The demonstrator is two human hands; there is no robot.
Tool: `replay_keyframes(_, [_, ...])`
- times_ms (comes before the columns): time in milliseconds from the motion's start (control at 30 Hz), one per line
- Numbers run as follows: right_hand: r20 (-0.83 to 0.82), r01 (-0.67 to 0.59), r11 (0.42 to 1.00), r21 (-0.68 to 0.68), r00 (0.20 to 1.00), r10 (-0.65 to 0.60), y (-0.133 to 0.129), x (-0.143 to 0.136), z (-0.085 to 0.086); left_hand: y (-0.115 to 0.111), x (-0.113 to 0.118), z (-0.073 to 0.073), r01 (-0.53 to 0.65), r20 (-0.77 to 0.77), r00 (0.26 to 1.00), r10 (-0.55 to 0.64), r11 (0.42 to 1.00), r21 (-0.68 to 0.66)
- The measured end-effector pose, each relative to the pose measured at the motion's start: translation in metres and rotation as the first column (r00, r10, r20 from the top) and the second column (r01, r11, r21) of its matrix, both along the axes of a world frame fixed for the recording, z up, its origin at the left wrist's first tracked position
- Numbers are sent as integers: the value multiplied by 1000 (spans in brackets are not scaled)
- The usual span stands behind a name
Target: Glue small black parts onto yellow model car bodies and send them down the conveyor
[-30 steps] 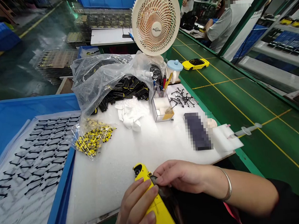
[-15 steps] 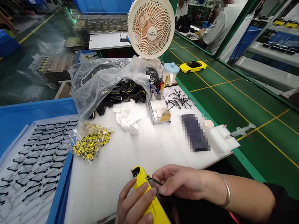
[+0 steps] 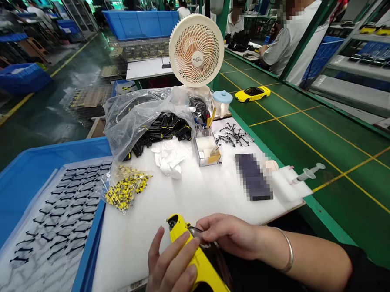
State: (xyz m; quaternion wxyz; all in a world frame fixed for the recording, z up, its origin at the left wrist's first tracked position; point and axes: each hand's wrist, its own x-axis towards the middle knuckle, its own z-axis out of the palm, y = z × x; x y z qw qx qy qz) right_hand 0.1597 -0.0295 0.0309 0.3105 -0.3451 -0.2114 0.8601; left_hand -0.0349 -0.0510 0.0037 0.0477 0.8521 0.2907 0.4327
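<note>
White foam pad [image 3: 184, 199] over the bench, green line belt [image 3: 312, 131] alongside. Yellow toy car body [image 3: 197, 259] now tipped a little lower at the near edge than 1 s ago, left hand [image 3: 170, 273] spread along its side with fingers looser; right hand [image 3: 229, 235] pinching a small dark part [image 3: 197, 231] against its top, pressed further in. Fitting apparently close to seated. Clear bag [image 3: 141, 114] full of black-and-yellow pieces; smaller bag [image 3: 125, 191] of yellow bits; clear box [image 3: 208, 147] holding white pads; blue tray [image 3: 36, 180] carrying a sheet of black parts.
</note>
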Motion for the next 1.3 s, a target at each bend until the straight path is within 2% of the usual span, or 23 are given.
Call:
replay_keyframes(133, [196, 125, 966, 226, 966, -170, -2, 18, 2, 14, 9, 25, 101, -71, 993, -93, 987, 124])
replay_keyframes(200, [237, 103, 961, 255, 957, -166, -9, 35, 0, 22, 16, 37, 165, -161, 978, -136, 969, 184])
replay_keyframes(300, [69, -15, 989, 146, 998, 5, -23, 59, 0, 32, 29, 47, 212, -295, 947, -128, 939, 272])
replay_keyframes(367, [6, -76, 982, 172, 997, 76, -32, 71, 3, 37, 41, 50, 245, -372, 921, -116, 915, 321])
replay_keyframes(500, [-9, -34, 970, 241, 999, 37, -43, 78, 4, 41, 63, 53, 329, -491, 865, -107, 858, 393])
replay_keyframes(633, [-89, 99, 961, 259, 993, -79, -50, 77, -10, 38, 78, 52, 337, -503, 860, -81, 830, 444])
replay_keyframes(800, [-165, 244, 853, 461, 968, -188, -55, 77, -27, 27, 85, 52, 358, -506, 853, -125, 846, 394])
replay_keyframes(933, [-19, 269, 757, 596, 947, -322, -52, 81, -25, 20, 90, 51, 353, -477, 863, -164, 872, 338])
replay_keyframes(1033, [132, 207, 634, 745, 886, -445, -49, 85, -24, 17, 93, 46, 337, -428, 885, -182, 885, 321])
replay_keyframes(1100, [205, 134, 577, 806, 851, -484, -48, 87, -24, 15, 94, 39, 322, -378, 905, -194, 894, 312])
replay_keyframes(1233, [344, -9, 529, 848, 769, -538, -47, 88, -27, 8, 91, 21, 307, -287, 929, -233, 918, 249])
replay_keyframes(1300, [399, -65, 521, 851, 724, -563, -47, 89, -27, 5, 89, 13, 239, -271, 946, -179, 949, 204])
